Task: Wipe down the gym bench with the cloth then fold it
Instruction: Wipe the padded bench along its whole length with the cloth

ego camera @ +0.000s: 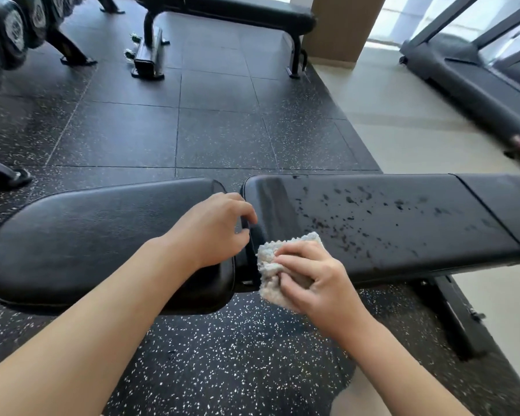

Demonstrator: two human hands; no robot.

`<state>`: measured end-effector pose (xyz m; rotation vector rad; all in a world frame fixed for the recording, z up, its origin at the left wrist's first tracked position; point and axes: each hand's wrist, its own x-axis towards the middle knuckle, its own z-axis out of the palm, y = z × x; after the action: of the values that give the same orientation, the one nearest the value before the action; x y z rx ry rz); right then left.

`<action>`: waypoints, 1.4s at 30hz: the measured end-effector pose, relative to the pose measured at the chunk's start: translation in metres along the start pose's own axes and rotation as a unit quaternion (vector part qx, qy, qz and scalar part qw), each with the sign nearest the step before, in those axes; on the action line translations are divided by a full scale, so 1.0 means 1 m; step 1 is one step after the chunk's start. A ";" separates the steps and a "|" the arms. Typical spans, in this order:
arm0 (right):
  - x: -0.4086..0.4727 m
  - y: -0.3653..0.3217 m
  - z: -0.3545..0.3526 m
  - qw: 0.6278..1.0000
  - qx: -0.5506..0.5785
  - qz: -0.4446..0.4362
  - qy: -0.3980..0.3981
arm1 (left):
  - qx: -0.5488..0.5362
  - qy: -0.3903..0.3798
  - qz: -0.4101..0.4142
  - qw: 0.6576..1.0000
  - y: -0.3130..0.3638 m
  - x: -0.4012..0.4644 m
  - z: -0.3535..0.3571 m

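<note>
A black padded gym bench (388, 223) runs across the view in two pads, a seat pad on the left and a longer back pad on the right with dark wet spots on it. My right hand (309, 280) grips a crumpled pale grey cloth (269, 273) against the near left corner of the long pad, by the gap between the pads. My left hand (213, 229) rests on the right end of the seat pad, its fingers curled over the pad's edge at the gap.
Black speckled rubber floor tiles (222, 130) lie beyond the bench, with pale flooring to the right. A second bench (252, 13) stands at the back, a dumbbell rack (9, 34) at the upper left and a treadmill (478, 76) at the upper right.
</note>
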<state>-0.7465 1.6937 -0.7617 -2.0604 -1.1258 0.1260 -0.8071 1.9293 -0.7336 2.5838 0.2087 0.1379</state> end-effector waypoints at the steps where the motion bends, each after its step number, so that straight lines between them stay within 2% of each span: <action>1: 0.012 0.004 0.000 1.000 0.006 0.012 0.002 | 0.001 -0.002 0.004 1.000 0.000 0.000 0.001; 8: 0.145 0.040 -0.003 0.995 -0.058 0.073 0.045 | 0.002 0.010 0.005 1.000 -0.001 -0.002 0.002; 11: 0.171 0.042 0.001 0.992 -0.072 0.097 0.047 | 0.004 0.012 0.001 1.000 0.001 -0.002 0.003; 17: 0.109 0.030 0.003 0.996 -0.055 0.060 0.031 | 0.013 0.039 -0.037 0.998 -0.003 0.009 0.002; 23: 0.007 0.023 -0.019 0.997 -0.021 0.053 0.042 | -0.027 0.010 0.012 0.999 0.003 0.021 0.016; 26: 0.018 0.039 -0.026 0.996 -0.034 0.066 0.056 | -0.026 0.004 0.022 0.999 0.002 0.024 0.021; 31: 0.108 0.070 -0.037 0.983 -0.096 0.114 0.106 | -0.031 0.013 0.015 0.999 0.003 0.027 0.021; 35: 0.167 0.070 -0.021 0.977 -0.134 0.133 0.095 | -0.031 0.017 0.014 0.999 0.006 0.027 0.020; 38: 0.167 0.057 -0.006 0.980 -0.136 0.122 0.083 | -0.021 0.029 0.010 0.999 0.006 0.025 0.021; 42: 0.108 0.036 -0.004 0.995 -0.068 0.034 0.057 | -0.017 0.036 0.005 0.999 0.004 0.026 0.022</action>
<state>-0.6552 1.7612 -0.7554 -2.1968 -1.0193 -0.0361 -0.7780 1.9191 -0.7484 2.5495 0.2176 0.2359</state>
